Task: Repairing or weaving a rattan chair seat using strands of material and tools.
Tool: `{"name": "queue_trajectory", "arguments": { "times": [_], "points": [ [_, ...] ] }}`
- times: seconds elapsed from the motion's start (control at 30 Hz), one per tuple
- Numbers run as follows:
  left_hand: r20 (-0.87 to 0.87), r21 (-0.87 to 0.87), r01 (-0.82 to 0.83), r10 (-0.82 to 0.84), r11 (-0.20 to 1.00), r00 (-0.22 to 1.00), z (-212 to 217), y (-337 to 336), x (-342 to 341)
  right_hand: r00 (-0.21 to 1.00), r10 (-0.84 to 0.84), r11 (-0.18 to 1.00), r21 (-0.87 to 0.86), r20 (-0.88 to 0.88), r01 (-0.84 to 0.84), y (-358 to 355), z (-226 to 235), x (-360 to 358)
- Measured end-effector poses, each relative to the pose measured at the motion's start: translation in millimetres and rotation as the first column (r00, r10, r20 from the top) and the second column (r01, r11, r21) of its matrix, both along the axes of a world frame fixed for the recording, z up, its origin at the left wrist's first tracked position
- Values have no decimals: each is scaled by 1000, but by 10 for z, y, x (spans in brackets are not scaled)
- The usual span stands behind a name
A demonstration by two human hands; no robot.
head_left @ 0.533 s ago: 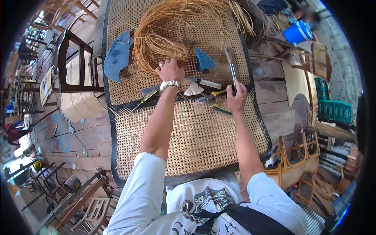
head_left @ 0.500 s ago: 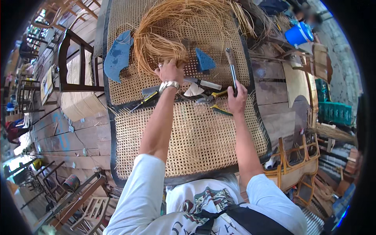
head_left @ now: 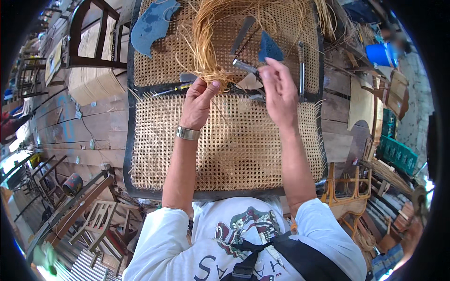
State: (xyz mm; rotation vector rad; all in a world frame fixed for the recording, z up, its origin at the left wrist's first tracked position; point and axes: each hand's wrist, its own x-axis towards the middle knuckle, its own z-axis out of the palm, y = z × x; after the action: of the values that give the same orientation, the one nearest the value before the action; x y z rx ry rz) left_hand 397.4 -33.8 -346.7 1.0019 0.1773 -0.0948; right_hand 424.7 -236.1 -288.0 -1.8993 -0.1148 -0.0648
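Observation:
My left hand (head_left: 199,104) is closed around the near end of a bundle of tan cane strands (head_left: 206,47), thumb on top. To its right, my right hand (head_left: 282,93) hovers over the woven cane panel (head_left: 220,150), fingers partly bent and apart, with nothing seen in them. Beyond the right hand's fingers lie a blue foam wedge (head_left: 271,48) and a metal-handled tool (head_left: 243,65). A long metal rod-like tool (head_left: 301,70) rests to the right of that hand. Between the hands is a pale scrap (head_left: 249,82); a yellow-handled screwdriver (head_left: 182,87) lies left of my left hand.
A larger blue foam piece (head_left: 151,30) and a dark flat strip (head_left: 243,35) lie on the far panel. At the left stands a dark chair frame (head_left: 96,61); a blue bucket (head_left: 382,55) is at far right, with green crates (head_left: 397,153) nearer. A rattan chair (head_left: 347,192) stands at lower right.
My left hand has drawn the end of the cane bundle nearer. My right hand has let go of the rod-like tool, which now lies at the right, and has moved toward the middle.

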Motion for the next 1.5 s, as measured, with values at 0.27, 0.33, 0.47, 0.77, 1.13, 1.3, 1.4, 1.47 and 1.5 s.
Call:
{"name": "queue_trajectory", "arguments": {
  "times": [0.27,0.33,0.47,0.77,1.13,1.3,1.4,1.47,1.5],
  "points": [
    [-100,121,282,-271,952,957,-74,222,-190,900,202,885,-322,-386,-337,799,68,238],
    [-112,143,285,-271,948,956,-22,330,-269,909,220,941,-169,-354,-294,841,-56,91],
    [-224,-317,-38,-36,948,974,105,485,-180,940,127,989,109,-316,-97,934,-112,-272],
    [-249,-258,82,-148,963,957,-121,495,-44,935,11,910,391,-355,138,1027,-305,-581],
    [-324,-435,-52,-102,899,940,-140,496,-136,933,-89,914,344,-349,216,1030,-269,-817],
    [-334,-405,-22,-126,914,934,71,552,-196,956,-121,993,-28,-266,118,1141,-214,-857],
    [-221,-236,140,-193,962,956,48,561,-268,958,-159,985,-101,-237,138,1249,-111,-876],
    [-266,-222,108,-166,969,950,-24,605,-302,953,-170,984,-104,-252,148,1242,-211,-914],
    [-248,-236,120,-180,964,952,-57,625,-314,946,-184,981,-109,-267,160,1231,-249,-932]
  ]
}}
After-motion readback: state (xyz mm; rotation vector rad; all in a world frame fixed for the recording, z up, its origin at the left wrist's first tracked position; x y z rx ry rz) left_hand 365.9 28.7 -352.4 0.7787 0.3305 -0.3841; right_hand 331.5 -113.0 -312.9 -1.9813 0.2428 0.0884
